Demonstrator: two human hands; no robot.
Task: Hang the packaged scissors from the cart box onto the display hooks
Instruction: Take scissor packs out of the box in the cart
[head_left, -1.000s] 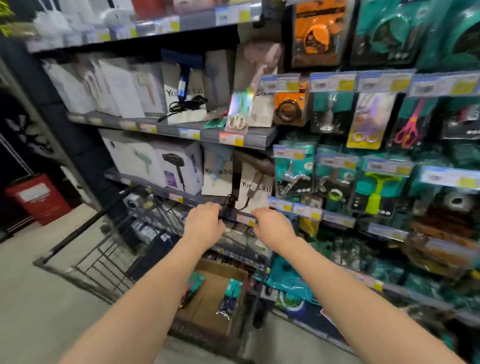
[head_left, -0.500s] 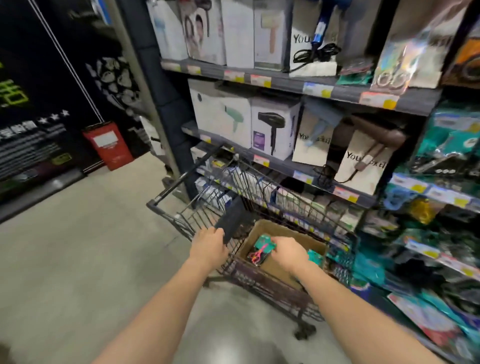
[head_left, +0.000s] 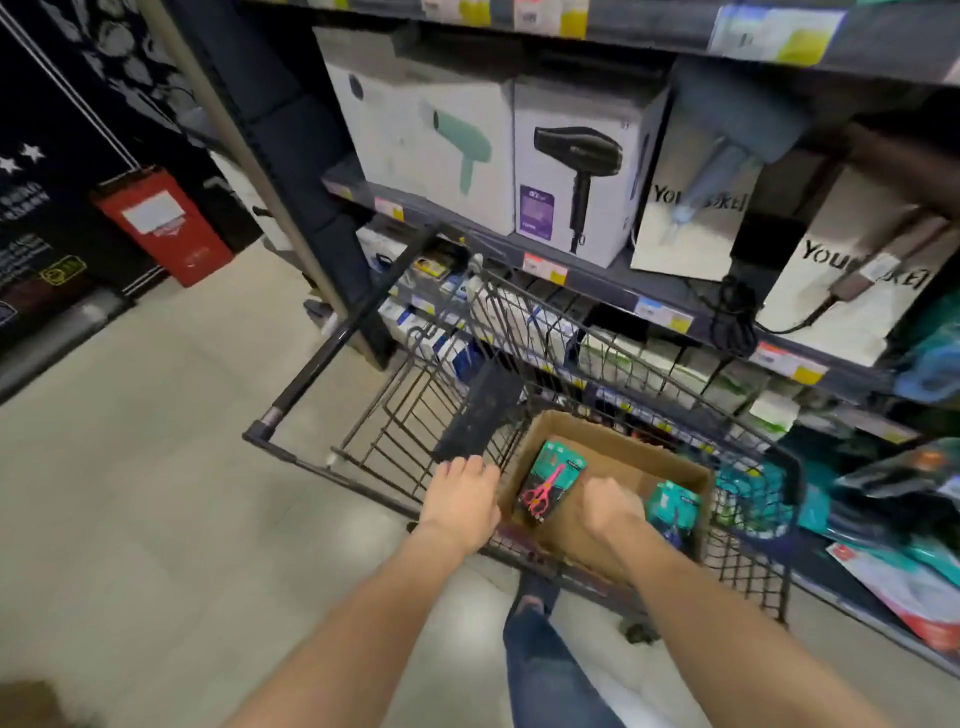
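A teal pack of pink-handled scissors (head_left: 550, 486) is seen leaning in the left part of the cardboard box (head_left: 623, 457), which is carried in the wire cart (head_left: 753, 566). A second teal pack (head_left: 672, 506) lies at the box's right side. Between them the right hand (head_left: 610, 506) is lowered into the box, fingers curled downward; whether anything is held cannot be told. The left hand (head_left: 462, 499) is laid on the cart's rim beside the box, its grip unclear. Boxed hair dryers (head_left: 571, 171) are shelved behind.

Pale floor (head_left: 130, 493), dark shelves (head_left: 597, 288) of boxed hair dryers (head_left: 571, 166), red bin (head_left: 166, 223), black wall (head_left: 52, 104)
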